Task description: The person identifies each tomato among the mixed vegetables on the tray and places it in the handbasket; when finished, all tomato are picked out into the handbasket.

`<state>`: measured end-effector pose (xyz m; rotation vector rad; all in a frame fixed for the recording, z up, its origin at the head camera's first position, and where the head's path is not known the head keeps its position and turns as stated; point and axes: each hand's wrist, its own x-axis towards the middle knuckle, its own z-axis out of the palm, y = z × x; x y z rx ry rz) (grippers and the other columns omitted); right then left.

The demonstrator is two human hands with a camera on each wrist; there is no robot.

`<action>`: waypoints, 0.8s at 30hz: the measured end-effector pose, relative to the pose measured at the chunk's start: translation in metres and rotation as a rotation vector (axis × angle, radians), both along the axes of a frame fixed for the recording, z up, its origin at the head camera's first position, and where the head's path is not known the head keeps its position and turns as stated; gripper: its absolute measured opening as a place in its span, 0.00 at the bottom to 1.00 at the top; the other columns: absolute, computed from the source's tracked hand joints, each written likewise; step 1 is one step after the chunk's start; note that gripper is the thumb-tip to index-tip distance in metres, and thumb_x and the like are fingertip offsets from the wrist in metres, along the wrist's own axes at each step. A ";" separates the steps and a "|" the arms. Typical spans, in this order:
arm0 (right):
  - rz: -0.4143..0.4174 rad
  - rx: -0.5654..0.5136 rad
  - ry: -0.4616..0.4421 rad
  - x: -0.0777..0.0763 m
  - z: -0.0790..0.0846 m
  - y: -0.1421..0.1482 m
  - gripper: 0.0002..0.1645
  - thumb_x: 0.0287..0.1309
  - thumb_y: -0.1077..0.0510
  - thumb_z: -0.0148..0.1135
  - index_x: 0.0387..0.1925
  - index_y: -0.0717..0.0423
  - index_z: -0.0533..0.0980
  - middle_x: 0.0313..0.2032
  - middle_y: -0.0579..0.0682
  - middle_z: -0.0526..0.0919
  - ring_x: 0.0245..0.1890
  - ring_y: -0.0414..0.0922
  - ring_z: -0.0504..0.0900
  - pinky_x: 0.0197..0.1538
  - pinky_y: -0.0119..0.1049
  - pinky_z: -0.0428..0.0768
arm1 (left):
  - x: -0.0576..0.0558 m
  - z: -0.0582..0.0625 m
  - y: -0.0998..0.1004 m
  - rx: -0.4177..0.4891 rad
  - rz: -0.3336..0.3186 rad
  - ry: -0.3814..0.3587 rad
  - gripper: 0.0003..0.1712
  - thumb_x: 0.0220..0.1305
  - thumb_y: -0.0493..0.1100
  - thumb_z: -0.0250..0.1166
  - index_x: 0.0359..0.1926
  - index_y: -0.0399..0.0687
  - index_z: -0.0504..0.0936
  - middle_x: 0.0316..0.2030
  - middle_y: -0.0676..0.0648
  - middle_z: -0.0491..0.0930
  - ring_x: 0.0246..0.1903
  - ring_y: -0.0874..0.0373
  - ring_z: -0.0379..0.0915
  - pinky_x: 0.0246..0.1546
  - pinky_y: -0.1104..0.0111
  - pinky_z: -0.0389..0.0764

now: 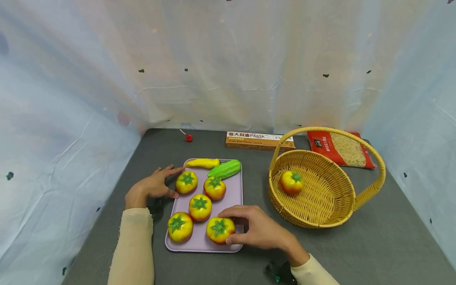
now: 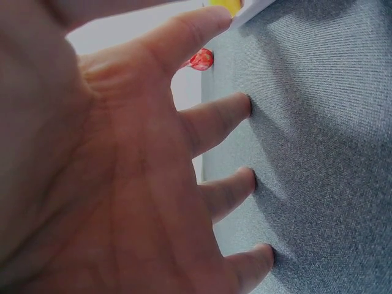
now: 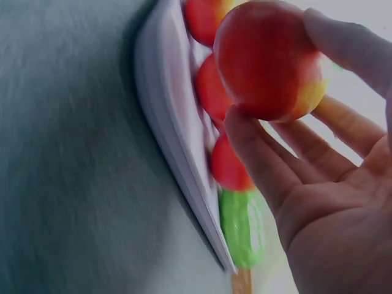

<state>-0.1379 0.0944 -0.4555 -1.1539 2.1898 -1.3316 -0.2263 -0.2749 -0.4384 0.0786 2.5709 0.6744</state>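
Note:
My right hand [image 1: 258, 227] pinches a red-and-yellow toy tomato [image 1: 220, 230] with a green leafy top, over the near right corner of a lilac tray [image 1: 233, 198]. In the right wrist view this tomato [image 3: 266, 61] sits between thumb and fingertips, above the tray's rim. Several similar tomatoes [image 1: 200, 206] lie on the tray, with a yellow pepper [image 1: 202, 163] and a green cucumber-like vegetable [image 1: 225, 169] at its far end. My left hand [image 1: 154, 185] spreads its fingers at the tray's left edge; the index fingertip [image 2: 217, 18] reaches the rim, while the other fingertips meet the dark tabletop.
Right of the tray stands a yellow wicker basket [image 1: 276, 202] with a tall handle and one tomato [image 1: 291, 183] inside. Behind are a pasta box [image 1: 260, 141], a red bag of pasta [image 1: 342, 148] and a red lollipop [image 1: 188, 137]. Pale curtains [image 1: 228, 71] surround the table.

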 end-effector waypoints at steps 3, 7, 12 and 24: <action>-0.047 -0.024 -0.067 0.001 0.007 0.017 0.32 0.57 0.48 0.74 0.63 0.39 0.75 0.60 0.37 0.79 0.59 0.38 0.80 0.59 0.37 0.82 | 0.001 0.000 0.001 -0.003 0.008 -0.006 0.56 0.52 0.53 0.78 0.78 0.71 0.56 0.80 0.40 0.40 0.76 0.28 0.26 0.61 0.20 0.41; -0.123 -0.054 -0.103 0.003 0.016 0.043 0.33 0.57 0.50 0.74 0.64 0.40 0.75 0.62 0.39 0.78 0.61 0.41 0.79 0.60 0.36 0.80 | 0.001 0.000 0.000 -0.003 0.006 -0.001 0.56 0.52 0.53 0.78 0.78 0.70 0.57 0.80 0.40 0.40 0.76 0.29 0.26 0.61 0.20 0.41; -0.202 -0.096 -0.104 0.003 0.025 0.077 0.36 0.58 0.55 0.73 0.67 0.45 0.73 0.65 0.42 0.77 0.61 0.44 0.79 0.61 0.37 0.80 | 0.001 0.001 0.000 -0.005 -0.004 0.005 0.56 0.52 0.53 0.78 0.78 0.70 0.57 0.80 0.39 0.40 0.76 0.28 0.26 0.61 0.20 0.42; -0.445 -0.043 0.022 0.011 0.044 0.161 0.35 0.61 0.62 0.69 0.68 0.45 0.71 0.66 0.47 0.76 0.59 0.40 0.81 0.55 0.30 0.82 | 0.000 0.001 0.001 -0.006 -0.001 -0.007 0.56 0.52 0.52 0.78 0.78 0.70 0.56 0.80 0.39 0.39 0.76 0.28 0.26 0.60 0.20 0.41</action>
